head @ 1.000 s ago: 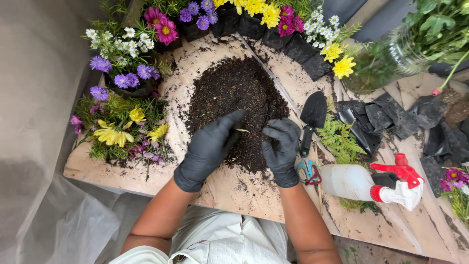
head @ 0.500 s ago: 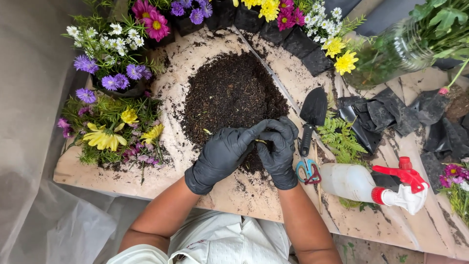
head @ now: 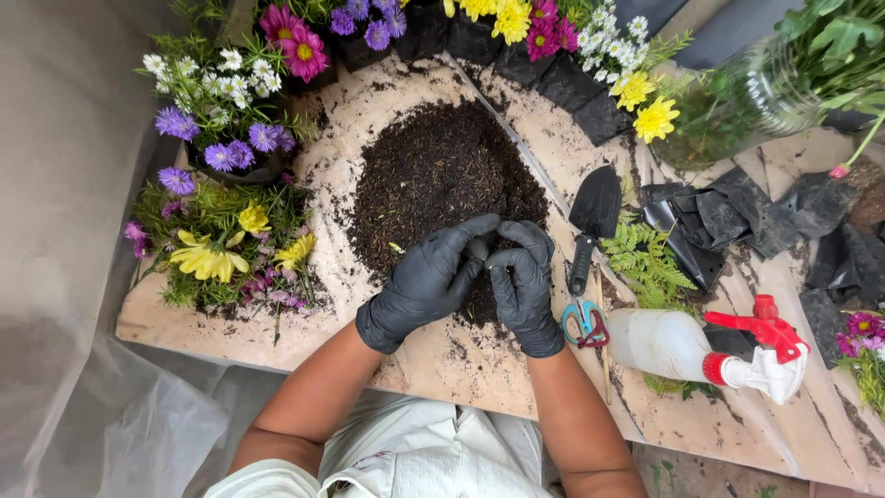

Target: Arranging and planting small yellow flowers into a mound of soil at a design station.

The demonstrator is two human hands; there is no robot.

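Flowers [head: 217, 254] lie at the far left, clear of the dirt | left hand [head: 429, 277] curls, fingertips pinching a small dark lump [head: 477, 247] over the soil heap [head: 442, 180] | right hand [head: 525, 281] pinches it too (crumbs fall back on the pile) | trowel [head: 592, 217], scissors [head: 584, 323], spray bottle [head: 701, 349] wait right, within reach.

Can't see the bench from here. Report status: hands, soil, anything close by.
Left hand and right hand, black-gloved, fingertips meeting on a small dark lump, too small to identify. Soil pile right under them. Hand trowel and scissors beside right hand, not touching.
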